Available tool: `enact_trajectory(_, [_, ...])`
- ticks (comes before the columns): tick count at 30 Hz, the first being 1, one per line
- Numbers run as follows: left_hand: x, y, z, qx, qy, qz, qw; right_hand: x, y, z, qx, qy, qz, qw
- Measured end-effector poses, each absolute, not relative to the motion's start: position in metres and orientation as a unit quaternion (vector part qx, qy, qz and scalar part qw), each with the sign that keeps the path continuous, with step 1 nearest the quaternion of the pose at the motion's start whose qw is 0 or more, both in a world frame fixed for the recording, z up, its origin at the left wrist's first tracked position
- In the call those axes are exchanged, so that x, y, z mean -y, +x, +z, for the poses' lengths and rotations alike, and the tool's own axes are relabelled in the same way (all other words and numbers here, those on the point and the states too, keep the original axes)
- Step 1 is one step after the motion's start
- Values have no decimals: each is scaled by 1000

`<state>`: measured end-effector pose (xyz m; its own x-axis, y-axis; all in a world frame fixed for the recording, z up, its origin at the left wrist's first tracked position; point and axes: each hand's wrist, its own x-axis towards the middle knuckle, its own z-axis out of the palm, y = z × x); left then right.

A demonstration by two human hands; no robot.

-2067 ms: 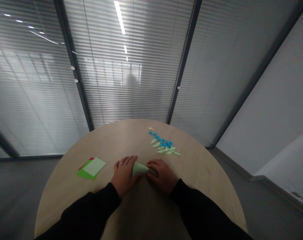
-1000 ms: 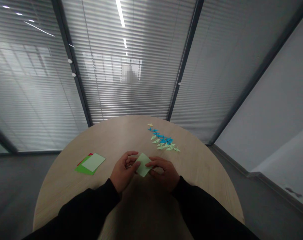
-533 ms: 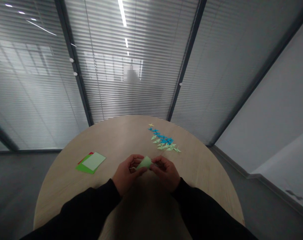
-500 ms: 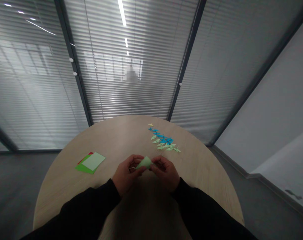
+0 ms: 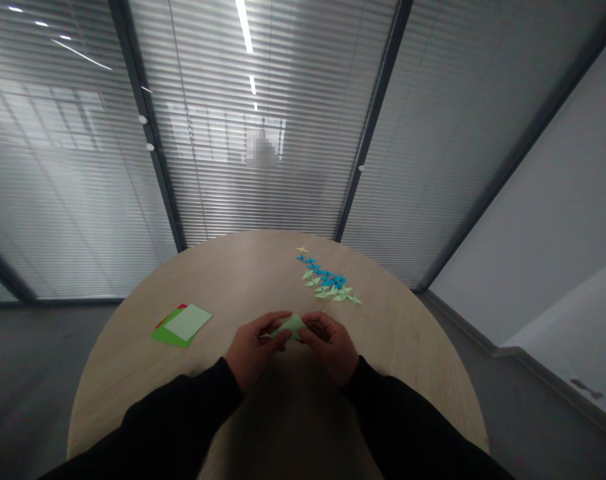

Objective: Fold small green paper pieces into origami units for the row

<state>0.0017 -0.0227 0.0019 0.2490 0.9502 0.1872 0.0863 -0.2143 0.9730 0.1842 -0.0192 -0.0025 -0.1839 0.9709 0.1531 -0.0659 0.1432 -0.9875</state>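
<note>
Between my hands is a small folded piece of pale green origami paper (image 5: 293, 325), held just above the near part of the table. My left hand (image 5: 255, 347) pinches its left side, thumb in front and fingers behind. On the other side my right hand (image 5: 331, 343) grips the right edge between thumb and curled fingers. The fingertips partly cover the paper, so its exact folds are hard to make out. Beyond my right hand lie several folded paper cranes, pale green ones (image 5: 327, 291) nearest and blue ones (image 5: 325, 275) behind them.
A round wooden table (image 5: 243, 267) fills the lower middle. On its left lies a stack of paper sheets (image 5: 187, 323), pale green over bright green and red. One yellow folded paper piece (image 5: 301, 250) sits near the far edge. Glass panels with blinds (image 5: 263, 200) stand behind.
The fingers of my left hand have shifted slightly over the folded paper, and its visible outline looks flatter and a little different. The cranes and the sheets stay where they were.
</note>
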Motion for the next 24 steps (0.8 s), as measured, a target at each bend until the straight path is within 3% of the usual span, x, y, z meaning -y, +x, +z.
enact_trajectory(24, [27, 2, 12, -455, 643, 427, 444, 19, 182, -1, 572, -428, 500, 490])
